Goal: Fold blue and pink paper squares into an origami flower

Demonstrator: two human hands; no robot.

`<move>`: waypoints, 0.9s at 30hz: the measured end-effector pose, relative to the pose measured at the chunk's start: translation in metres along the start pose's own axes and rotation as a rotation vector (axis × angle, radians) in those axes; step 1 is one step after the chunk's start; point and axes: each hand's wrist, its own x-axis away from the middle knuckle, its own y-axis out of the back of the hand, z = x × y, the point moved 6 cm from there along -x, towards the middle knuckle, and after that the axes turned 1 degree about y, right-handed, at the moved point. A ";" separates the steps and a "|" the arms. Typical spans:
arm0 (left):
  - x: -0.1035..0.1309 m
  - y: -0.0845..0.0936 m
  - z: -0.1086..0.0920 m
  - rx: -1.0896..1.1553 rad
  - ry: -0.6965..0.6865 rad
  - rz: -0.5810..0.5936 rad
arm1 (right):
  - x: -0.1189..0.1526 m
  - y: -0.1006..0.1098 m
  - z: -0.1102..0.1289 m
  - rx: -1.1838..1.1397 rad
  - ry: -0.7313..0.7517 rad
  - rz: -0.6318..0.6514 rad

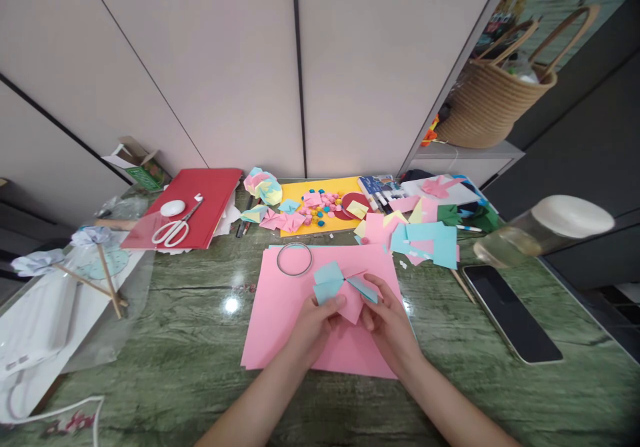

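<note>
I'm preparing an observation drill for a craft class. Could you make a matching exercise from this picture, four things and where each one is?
1. Scissors
2. Thin ring
3. Folded pink-and-blue paper
4. Phone

A. Lying on the pink sheets
B. On the green table, right of the pink sheets
C. On the red stack
D. In the left hand and right hand

Pairs: 1-C, 2-A, 3-D, 4-B

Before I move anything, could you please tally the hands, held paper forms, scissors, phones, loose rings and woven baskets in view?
Hands: 2, left hand and right hand
Held paper form: 1
Scissors: 1 pair
Phone: 1
Loose ring: 1
Woven basket: 1
Total: 7
</note>
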 end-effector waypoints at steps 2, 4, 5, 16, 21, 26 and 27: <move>0.001 -0.002 -0.002 -0.008 0.000 0.014 | -0.001 0.002 0.001 -0.006 0.006 -0.012; 0.001 -0.003 -0.003 0.010 -0.005 0.026 | 0.000 0.002 0.002 -0.004 0.002 -0.021; 0.001 -0.004 -0.003 0.020 -0.009 0.029 | 0.000 0.002 0.002 -0.001 -0.003 -0.024; 0.000 0.002 0.008 0.037 0.085 0.032 | -0.001 -0.002 -0.005 -0.031 -0.046 0.016; -0.001 0.001 0.011 0.040 0.109 0.028 | 0.002 -0.003 -0.003 0.060 -0.034 0.032; -0.001 0.001 0.000 0.019 -0.041 -0.037 | 0.000 -0.003 0.002 0.260 0.105 0.034; -0.001 0.002 -0.001 0.017 -0.069 -0.054 | 0.000 -0.004 0.003 0.286 0.122 0.038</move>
